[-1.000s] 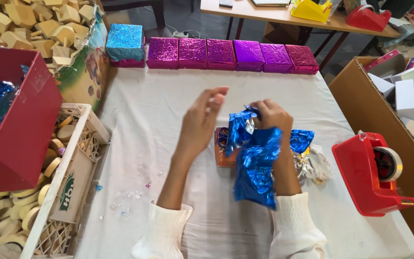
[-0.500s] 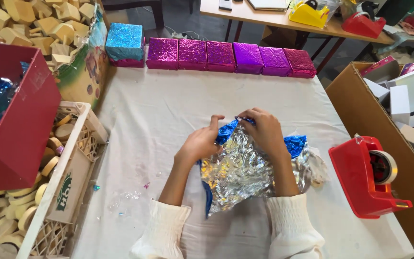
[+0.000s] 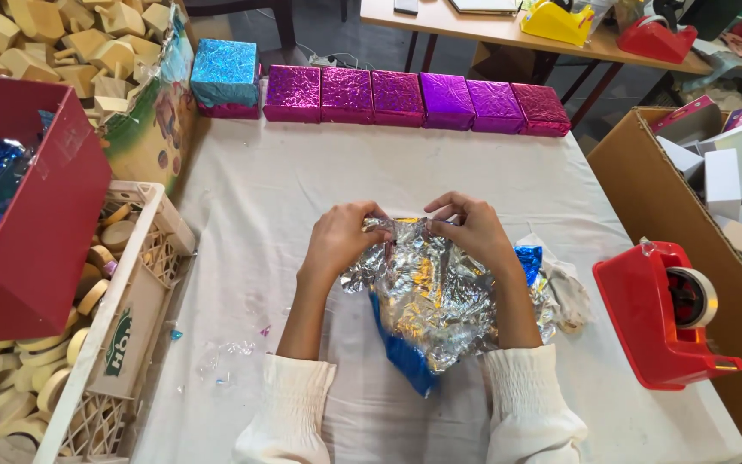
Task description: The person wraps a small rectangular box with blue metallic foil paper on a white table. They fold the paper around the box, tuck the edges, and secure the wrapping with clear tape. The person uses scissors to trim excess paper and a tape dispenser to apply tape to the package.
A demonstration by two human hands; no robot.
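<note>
A crinkled foil sheet point(image 3: 427, 296), silver on the upper face and blue underneath, lies spread over the middle of the white table point(image 3: 302, 189). My left hand point(image 3: 341, 241) pinches its top edge on the left. My right hand point(image 3: 470, 230) pinches the same edge on the right, a few centimetres away. The small box seen earlier is hidden under the foil. More crumpled blue and silver foil point(image 3: 551, 288) sticks out to the right of my right forearm.
A row of magenta wrapped boxes point(image 3: 422, 99) and one blue wrapped box point(image 3: 225, 76) line the far edge. A red tape dispenser point(image 3: 667, 314) stands at right, beside a cardboard box point(image 3: 663, 198). At left are a red box point(image 3: 36, 223) and a crate of wooden rings point(image 3: 105, 292).
The blue foil held up in my right hand has been opened and laid silver side up over the small box. My left hand came in and took hold of its top edge.
</note>
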